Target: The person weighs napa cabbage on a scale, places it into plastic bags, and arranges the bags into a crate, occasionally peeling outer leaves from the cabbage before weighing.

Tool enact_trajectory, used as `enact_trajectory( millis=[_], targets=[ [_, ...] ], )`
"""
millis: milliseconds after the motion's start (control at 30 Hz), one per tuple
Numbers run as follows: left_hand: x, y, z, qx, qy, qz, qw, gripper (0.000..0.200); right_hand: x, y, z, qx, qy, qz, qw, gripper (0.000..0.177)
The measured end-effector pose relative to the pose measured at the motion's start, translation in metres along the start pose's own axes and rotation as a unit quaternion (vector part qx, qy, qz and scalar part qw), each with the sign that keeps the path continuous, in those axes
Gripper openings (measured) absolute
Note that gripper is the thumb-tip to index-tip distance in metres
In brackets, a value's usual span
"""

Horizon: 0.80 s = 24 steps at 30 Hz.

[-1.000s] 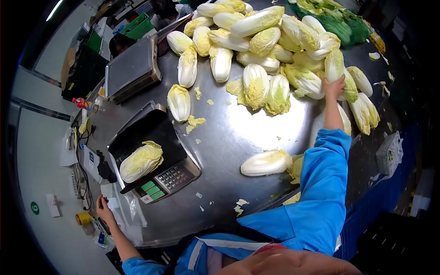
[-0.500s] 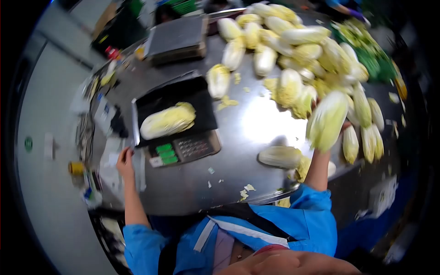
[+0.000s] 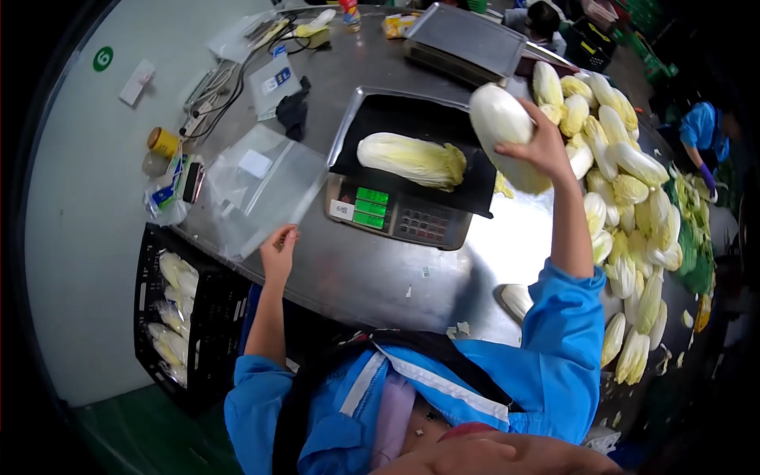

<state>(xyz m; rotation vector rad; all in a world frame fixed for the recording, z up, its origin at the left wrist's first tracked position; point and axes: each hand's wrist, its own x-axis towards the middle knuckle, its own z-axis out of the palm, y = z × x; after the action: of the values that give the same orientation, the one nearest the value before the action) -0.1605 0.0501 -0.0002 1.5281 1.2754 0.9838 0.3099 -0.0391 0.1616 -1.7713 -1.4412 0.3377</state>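
Note:
My right hand [image 3: 542, 146] grips a napa cabbage [image 3: 503, 127] above the right edge of the scale, its white base pointing up. Another napa cabbage [image 3: 408, 161] lies on its side on the black-lined pan of the digital scale [image 3: 443, 231], whose green displays are lit. To the left, my left hand [image 3: 279, 249] is closed beside the clear plastic bags [image 3: 257, 198] on the table. Whether its fingers pinch anything I cannot make out.
A big heap of napa cabbages [image 3: 625, 190] covers the table's right side. One cabbage [image 3: 517, 301] lies near the front edge. A second scale [image 3: 467, 39] stands behind. A black crate [image 3: 198, 317] with bagged cabbages is at lower left. Another person [image 3: 704, 134] works at far right.
The view has turned left. My right hand has carried its cabbage from beside the heap leftward to the scale's edge. My left hand stays closed near the plastic bags.

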Motion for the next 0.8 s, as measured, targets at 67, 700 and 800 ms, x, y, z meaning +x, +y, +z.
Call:
enact_trajectory(
  millis=[67,700,800],
  targets=[
    [-0.006,0.002,0.001,0.007,-0.016,0.022,1.000,0.018,0.040,-0.006,0.025,-0.024,-0.066,-0.046,0.996,0.076],
    [0.010,0.002,0.025,-0.032,-0.023,0.051,0.998,0.016,0.013,-0.011,0.172,-0.332,-0.209,-0.131,0.911,0.073],
    [0.001,0.006,0.032,-0.056,-0.049,0.035,0.997,0.016,0.012,-0.004,0.175,-0.366,-0.157,-0.167,0.902,0.088]
  ],
)
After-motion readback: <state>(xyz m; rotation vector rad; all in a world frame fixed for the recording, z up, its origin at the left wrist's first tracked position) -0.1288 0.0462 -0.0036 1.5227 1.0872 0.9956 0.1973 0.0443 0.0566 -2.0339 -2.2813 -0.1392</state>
